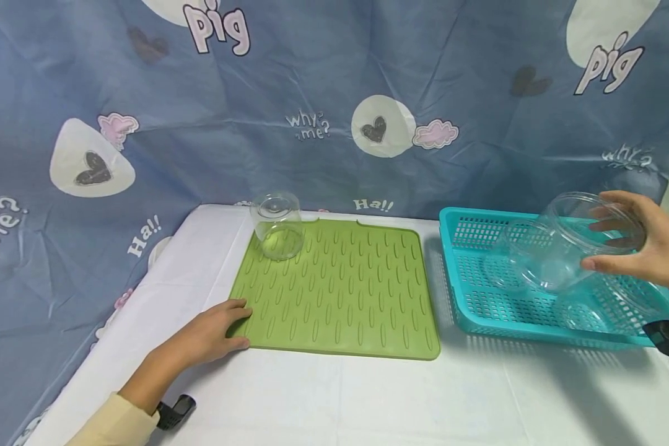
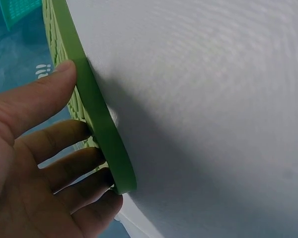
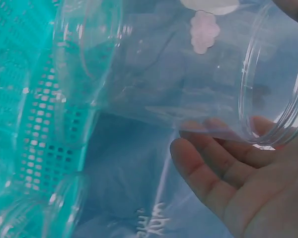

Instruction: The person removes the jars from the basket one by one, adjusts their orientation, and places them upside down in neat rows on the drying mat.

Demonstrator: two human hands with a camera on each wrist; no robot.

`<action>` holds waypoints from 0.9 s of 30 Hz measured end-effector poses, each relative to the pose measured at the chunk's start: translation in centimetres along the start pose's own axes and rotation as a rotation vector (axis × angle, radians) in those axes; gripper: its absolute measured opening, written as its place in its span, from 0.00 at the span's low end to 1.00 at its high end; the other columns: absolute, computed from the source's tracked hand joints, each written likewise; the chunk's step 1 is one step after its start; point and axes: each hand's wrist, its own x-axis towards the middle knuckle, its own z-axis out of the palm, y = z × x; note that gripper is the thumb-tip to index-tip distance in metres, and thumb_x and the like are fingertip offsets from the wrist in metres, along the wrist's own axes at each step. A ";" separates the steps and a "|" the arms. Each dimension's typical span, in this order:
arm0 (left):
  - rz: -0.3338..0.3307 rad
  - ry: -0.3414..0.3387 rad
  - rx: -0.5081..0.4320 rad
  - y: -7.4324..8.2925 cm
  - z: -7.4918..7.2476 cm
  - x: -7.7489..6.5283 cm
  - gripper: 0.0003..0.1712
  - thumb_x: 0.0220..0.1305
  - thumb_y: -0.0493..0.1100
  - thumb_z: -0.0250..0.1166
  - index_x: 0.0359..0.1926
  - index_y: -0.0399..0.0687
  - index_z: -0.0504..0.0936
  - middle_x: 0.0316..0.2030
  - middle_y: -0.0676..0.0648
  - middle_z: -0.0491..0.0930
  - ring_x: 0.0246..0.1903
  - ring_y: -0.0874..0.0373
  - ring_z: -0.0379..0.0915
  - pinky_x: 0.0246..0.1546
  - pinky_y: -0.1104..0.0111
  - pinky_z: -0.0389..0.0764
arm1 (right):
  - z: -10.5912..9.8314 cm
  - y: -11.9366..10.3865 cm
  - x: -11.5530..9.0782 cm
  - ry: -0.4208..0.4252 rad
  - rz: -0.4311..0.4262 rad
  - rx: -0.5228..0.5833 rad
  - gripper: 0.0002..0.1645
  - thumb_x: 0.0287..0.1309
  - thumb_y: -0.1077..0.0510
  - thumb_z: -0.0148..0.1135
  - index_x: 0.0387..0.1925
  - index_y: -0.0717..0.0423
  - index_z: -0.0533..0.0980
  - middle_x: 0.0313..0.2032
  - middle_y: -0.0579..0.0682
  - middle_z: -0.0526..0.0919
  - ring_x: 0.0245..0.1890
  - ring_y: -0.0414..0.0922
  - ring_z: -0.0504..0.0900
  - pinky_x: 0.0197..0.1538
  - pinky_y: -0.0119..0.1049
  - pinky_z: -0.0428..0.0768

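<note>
While right grip (image 1: 659, 240) holds jar (image 3: 174, 74), other jars (image 1: 584, 313) occupy basket (image 1: 513, 326).

1. A creased blue cloth (image 1: 323, 68) fills the background behind the desk (image 1: 384, 396) and along its left side.
2. Its print mixes pale rounded patches (image 1: 69, 155), dark hearts (image 1: 375, 130), pink clouds (image 1: 435, 134) and the words "pig", "why me?" and "Ha!!" (image 1: 373, 205).
3. A white covering (image 1: 197, 266) on the desk carries soft shadows (image 1: 596, 396).
</note>
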 end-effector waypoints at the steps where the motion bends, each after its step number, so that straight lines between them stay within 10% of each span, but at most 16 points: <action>1: -0.003 -0.002 -0.002 0.0 0.0 0.0 0.35 0.58 0.48 0.72 0.62 0.34 0.76 0.67 0.31 0.68 0.65 0.31 0.66 0.64 0.41 0.71 | -0.1 -0.3 0.2 -0.009 0.005 -0.007 0.70 0.44 0.64 0.79 0.77 0.62 0.40 0.63 0.81 0.60 0.50 0.42 0.72 0.37 0.16 0.76; 6: -0.006 -0.005 -0.007 -0.1 0.1 -0.1 0.35 0.58 0.48 0.72 0.63 0.34 0.75 0.67 0.31 0.68 0.66 0.31 0.66 0.65 0.41 0.71 | -0.5 -1.7 0.7 -0.048 0.027 -0.033 0.71 0.44 0.64 0.78 0.77 0.63 0.38 0.65 0.81 0.59 0.52 0.71 0.64 0.42 0.68 0.75; 9: -0.004 -0.003 -0.009 0.0 0.1 -0.1 0.35 0.59 0.48 0.72 0.63 0.34 0.75 0.67 0.31 0.68 0.66 0.32 0.66 0.65 0.42 0.71 | -0.6 -2.3 0.9 -0.040 0.028 -0.029 0.71 0.45 0.64 0.78 0.77 0.62 0.37 0.64 0.81 0.60 0.52 0.73 0.64 0.46 0.74 0.69; 12: -0.003 -0.002 -0.007 0.0 0.0 -0.1 0.35 0.58 0.48 0.72 0.63 0.34 0.75 0.67 0.31 0.68 0.66 0.32 0.66 0.65 0.42 0.71 | -0.7 -2.6 1.2 0.024 0.017 -0.014 0.73 0.42 0.65 0.79 0.78 0.58 0.38 0.63 0.80 0.63 0.53 0.45 0.72 0.55 0.41 0.82; 14: -0.003 -0.002 -0.006 -0.1 0.0 0.0 0.35 0.58 0.48 0.72 0.62 0.34 0.75 0.67 0.31 0.68 0.66 0.31 0.66 0.65 0.41 0.71 | -0.7 -2.9 1.3 0.074 0.013 -0.008 0.72 0.42 0.65 0.79 0.78 0.51 0.39 0.64 0.78 0.63 0.53 0.43 0.71 0.55 0.15 0.73; 16: -0.007 -0.003 -0.006 0.0 0.0 0.0 0.35 0.58 0.48 0.72 0.63 0.34 0.75 0.67 0.31 0.68 0.66 0.31 0.66 0.65 0.41 0.71 | -0.8 -3.3 1.6 0.114 0.002 -0.005 0.72 0.42 0.65 0.78 0.78 0.47 0.39 0.66 0.77 0.62 0.54 0.43 0.70 0.63 0.12 0.65; 21: -0.012 -0.002 -0.007 0.0 0.0 0.1 0.36 0.59 0.49 0.72 0.63 0.34 0.75 0.68 0.31 0.67 0.66 0.31 0.65 0.65 0.41 0.70 | -1.4 -4.7 2.8 0.131 -0.001 -0.022 0.69 0.47 0.61 0.77 0.78 0.46 0.39 0.70 0.75 0.58 0.61 0.73 0.61 0.76 0.62 0.59; 24: -0.008 -0.002 -0.012 0.0 0.1 0.0 0.35 0.59 0.48 0.72 0.63 0.34 0.75 0.68 0.31 0.67 0.66 0.31 0.65 0.65 0.41 0.70 | -1.7 -5.5 3.6 0.123 0.007 -0.029 0.68 0.49 0.58 0.77 0.78 0.44 0.39 0.72 0.73 0.57 0.67 0.73 0.59 0.78 0.54 0.60; 27: -0.008 -0.001 -0.014 -0.1 0.1 -0.2 0.35 0.59 0.47 0.71 0.63 0.33 0.75 0.68 0.30 0.67 0.66 0.31 0.65 0.66 0.41 0.70 | -1.8 -6.4 4.4 0.085 0.009 -0.033 0.69 0.49 0.55 0.77 0.78 0.43 0.36 0.73 0.73 0.55 0.70 0.73 0.57 0.65 0.74 0.63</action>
